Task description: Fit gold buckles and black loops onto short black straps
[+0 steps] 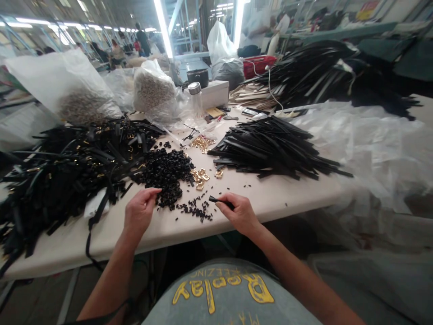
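My left hand [138,211] is at the near left edge of a heap of small black loops [171,167]. Its thumb and index finger are pinched together, and whatever may be between them is too small to make out. My right hand [239,211] grips a short black strap [214,199], whose end points left over the table. Between the hands lies a scatter of tiny black pieces [196,209]. Gold buckles [200,176] sit just beyond them, with a single gold buckle [219,174] a little to the right.
Finished-looking black straps with gold buckles [84,153] spread over the left side. A stack of plain black strips [270,146] lies right of centre. Plastic bags [154,90], a lidded jar [195,97] and more black strips [314,67] stand behind. Clear plastic sheeting [372,144] covers the right.
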### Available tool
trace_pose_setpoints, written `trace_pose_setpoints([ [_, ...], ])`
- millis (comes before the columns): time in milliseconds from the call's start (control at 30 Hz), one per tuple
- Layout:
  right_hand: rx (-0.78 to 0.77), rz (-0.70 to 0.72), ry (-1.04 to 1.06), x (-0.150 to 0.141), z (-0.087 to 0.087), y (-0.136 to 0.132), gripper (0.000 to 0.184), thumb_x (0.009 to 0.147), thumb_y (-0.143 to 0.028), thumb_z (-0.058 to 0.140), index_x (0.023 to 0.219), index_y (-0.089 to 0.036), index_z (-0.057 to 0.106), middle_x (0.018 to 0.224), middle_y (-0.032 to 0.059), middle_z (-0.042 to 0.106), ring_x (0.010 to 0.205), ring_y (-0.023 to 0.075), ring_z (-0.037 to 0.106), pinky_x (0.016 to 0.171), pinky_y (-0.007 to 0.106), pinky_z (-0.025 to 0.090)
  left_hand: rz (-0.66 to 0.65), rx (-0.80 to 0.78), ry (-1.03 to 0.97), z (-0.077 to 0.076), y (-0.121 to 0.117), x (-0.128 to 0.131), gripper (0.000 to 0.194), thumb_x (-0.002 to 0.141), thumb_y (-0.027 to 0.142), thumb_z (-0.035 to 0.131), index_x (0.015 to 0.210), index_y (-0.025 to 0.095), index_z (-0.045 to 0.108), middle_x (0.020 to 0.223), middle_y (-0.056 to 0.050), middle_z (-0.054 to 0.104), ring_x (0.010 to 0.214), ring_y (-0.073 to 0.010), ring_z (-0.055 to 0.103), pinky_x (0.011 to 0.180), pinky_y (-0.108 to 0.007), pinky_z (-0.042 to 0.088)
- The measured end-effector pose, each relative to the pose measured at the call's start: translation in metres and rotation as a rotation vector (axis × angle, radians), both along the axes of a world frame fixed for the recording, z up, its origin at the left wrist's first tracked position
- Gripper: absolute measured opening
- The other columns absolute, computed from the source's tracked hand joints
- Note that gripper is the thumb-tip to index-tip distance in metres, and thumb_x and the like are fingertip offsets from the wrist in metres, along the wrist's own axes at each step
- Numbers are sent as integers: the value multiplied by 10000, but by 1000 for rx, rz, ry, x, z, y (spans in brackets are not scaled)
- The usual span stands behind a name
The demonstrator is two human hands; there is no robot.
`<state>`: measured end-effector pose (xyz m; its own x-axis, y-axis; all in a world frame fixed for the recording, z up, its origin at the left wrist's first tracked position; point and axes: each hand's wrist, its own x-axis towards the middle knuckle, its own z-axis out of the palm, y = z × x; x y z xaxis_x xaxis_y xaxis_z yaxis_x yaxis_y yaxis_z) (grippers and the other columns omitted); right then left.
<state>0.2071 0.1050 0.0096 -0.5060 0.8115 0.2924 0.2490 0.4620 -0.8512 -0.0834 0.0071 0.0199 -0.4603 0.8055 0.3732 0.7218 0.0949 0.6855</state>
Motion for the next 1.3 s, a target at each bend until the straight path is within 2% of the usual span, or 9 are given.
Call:
trace_pose_setpoints([
  [67, -15, -32, -10, 5, -6, 4, 132, 877, -280, 613, 809, -200, 692, 703, 1, 670, 633, 146, 582, 620, 254, 432, 10, -1, 237, 4, 7, -9, 251, 891, 293, 503, 942, 233, 741, 1073, -71, 714, 1029, -269, 637, 1002, -429, 455],
  [133, -32, -37, -12, 7, -10, 6, 127, 876, -274, 615, 812, -197, 692, 712, 2, 675, 644, 148, 593, 631, 256, 437, -36, -1, 326, 6, 18, -4, 243, 905, 314, 515, 950, 228, 737, 1054, -75, 713, 999, -265, 641, 973, -415, 465],
  [367, -61, -25, 1, 10, -14, 3, 117, 876, -274, 631, 817, -197, 696, 745, 3, 701, 677, 150, 613, 661, 260, 455, -473, -227, 371, -11, 77, 48, 203, 846, 348, 652, 1001, 251, 739, 1041, -65, 701, 967, -250, 623, 907, -376, 479],
  [533, -107, -41, 18, 18, -16, -1, 111, 870, -261, 631, 806, -197, 694, 740, 4, 709, 677, 155, 626, 665, 266, 465, -509, -236, 367, -16, 105, 55, 137, 842, 299, 623, 807, 235, 740, 876, -73, 683, 853, -243, 605, 849, -369, 483],
  [733, -136, -24, 48, 20, -17, 0, 95, 870, -240, 634, 816, -197, 699, 768, 0, 719, 710, 154, 643, 689, 258, 472, -484, -197, 290, -15, 110, 57, 196, 832, 299, 599, 686, 218, 703, 769, -80, 661, 801, -236, 603, 861, -367, 476],
  [867, -143, -27, 49, 20, -17, 0, 93, 868, -232, 636, 812, -195, 699, 759, -3, 713, 706, 152, 638, 683, 257, 465, -417, -146, 139, -18, 110, 58, 160, 820, 314, 607, 798, 204, 721, 818, -77, 696, 779, -223, 633, 825, -368, 500],
  [967, -140, -48, 52, 22, -17, 0, 87, 861, -228, 640, 807, -194, 700, 748, -4, 708, 693, 149, 629, 671, 254, 458, -380, -123, -19, -14, 101, 65, 291, 865, 421, 570, 944, 172, 700, 792, -66, 706, 680, -188, 648, 677, -321, 534],
  [1167, -82, -114, 72, 21, -16, 1, 97, 869, -248, 646, 813, -190, 699, 727, -5, 689, 656, 136, 593, 639, 245, 430, -277, -101, -845, 9, 66, 96, 455, 656, 461, 827, 971, 159, 700, 758, -29, 701, 606, -123, 642, 571, -221, 526],
  [1300, -17, -127, 96, 19, -14, -2, 86, 870, -240, 649, 828, -184, 698, 737, 3, 686, 667, 134, 598, 648, 241, 428, -278, -113, -1001, 15, 48, 116, 423, 622, 396, 875, 940, 163, 720, 728, -15, 699, 582, -101, 634, 559, -190, 522],
])
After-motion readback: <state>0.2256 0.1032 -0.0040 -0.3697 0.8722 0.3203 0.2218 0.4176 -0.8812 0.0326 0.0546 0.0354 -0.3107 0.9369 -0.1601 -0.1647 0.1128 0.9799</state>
